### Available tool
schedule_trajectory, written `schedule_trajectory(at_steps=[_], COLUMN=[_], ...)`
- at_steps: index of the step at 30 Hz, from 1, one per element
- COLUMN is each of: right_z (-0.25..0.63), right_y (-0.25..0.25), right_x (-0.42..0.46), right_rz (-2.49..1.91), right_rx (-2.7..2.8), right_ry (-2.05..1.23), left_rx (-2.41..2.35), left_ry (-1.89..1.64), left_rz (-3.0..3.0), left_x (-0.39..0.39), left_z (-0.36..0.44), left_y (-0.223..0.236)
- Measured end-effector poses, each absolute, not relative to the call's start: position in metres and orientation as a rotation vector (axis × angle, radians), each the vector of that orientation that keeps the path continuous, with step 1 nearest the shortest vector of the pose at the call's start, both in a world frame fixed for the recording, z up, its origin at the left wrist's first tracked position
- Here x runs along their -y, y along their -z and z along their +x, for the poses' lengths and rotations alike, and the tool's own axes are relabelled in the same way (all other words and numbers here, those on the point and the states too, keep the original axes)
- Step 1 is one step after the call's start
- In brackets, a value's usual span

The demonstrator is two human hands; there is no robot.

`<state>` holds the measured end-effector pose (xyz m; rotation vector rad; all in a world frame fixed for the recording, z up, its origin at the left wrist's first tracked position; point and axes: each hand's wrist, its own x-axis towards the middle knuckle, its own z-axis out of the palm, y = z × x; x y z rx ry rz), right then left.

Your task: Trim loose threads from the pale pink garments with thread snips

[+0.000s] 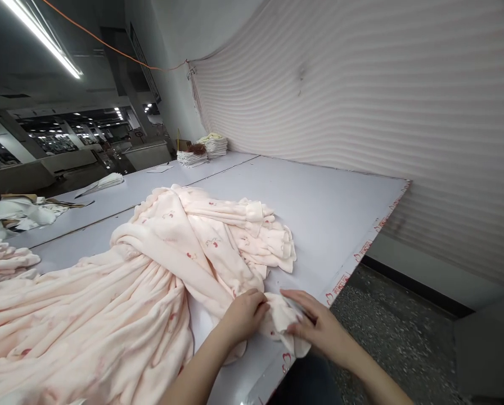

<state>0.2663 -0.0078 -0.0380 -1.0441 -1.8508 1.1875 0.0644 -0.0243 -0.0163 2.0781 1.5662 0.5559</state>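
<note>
A soft pale pink fleece garment [212, 242] with small red motifs lies in folds across the table. My left hand [246, 315] is closed on a narrow end of it near the table's front edge, thumb and fingers pressed on the cloth. Just to the right, my right hand [315, 326] is at the cuff-like end [300, 346] that hangs towards the edge. Between its thumb and fingers shows a small grey tool [295, 306], blurred, perhaps snips; its exact kind cannot be made out.
The light grey table [319, 197] has an edge with red-printed tape [364, 250]. More pink fabric [5, 259] lies at left, with white scraps [28, 214] beyond. Folded stacks [212, 146] stand at the far end. A striped sheet [340, 101] hangs along the right side.
</note>
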Motion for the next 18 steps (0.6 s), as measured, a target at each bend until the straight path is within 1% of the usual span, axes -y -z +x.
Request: schedule_trajectory(at_steps=[2,3,5,8,11,13,15,18], right_z=[0.268,0.266,0.257,0.240,0.226,0.220,0.219,0.230], right_y=[0.036,0.036,0.037,0.035,0.028,0.023,0.020,0.013], right_x=[0.011,0.010,0.008,0.008,0.014,0.017,0.016,0.014], right_rz=[-1.009,-1.034,-1.075,-1.057,-1.004,-0.978,-1.013,-1.190], right_rx=[1.924,1.864,1.550,0.929,0.583,0.554,0.715,1.181], right_ry=[-1.182,-1.226,-1.448,-1.854,-1.995,-1.956,-1.813,-1.324], left_rx=[-1.573,-1.596,-1.650,-1.615,-1.650,-1.709,-1.718,-1.738], left_ry=[-0.585,-0.620,-0.745,-0.889,-0.900,-0.939,-1.020,-1.169], left_rz=[2.074,2.067,2.036,2.016,1.993,1.963,1.959,1.944], left_x=[0.025,0.028,0.040,0.065,0.081,0.083,0.081,0.077], left_z=[0.060,0.059,0.062,0.074,0.084,0.086,0.084,0.078], left_y=[0.013,0.011,0.008,0.009,0.014,0.016,0.014,0.008])
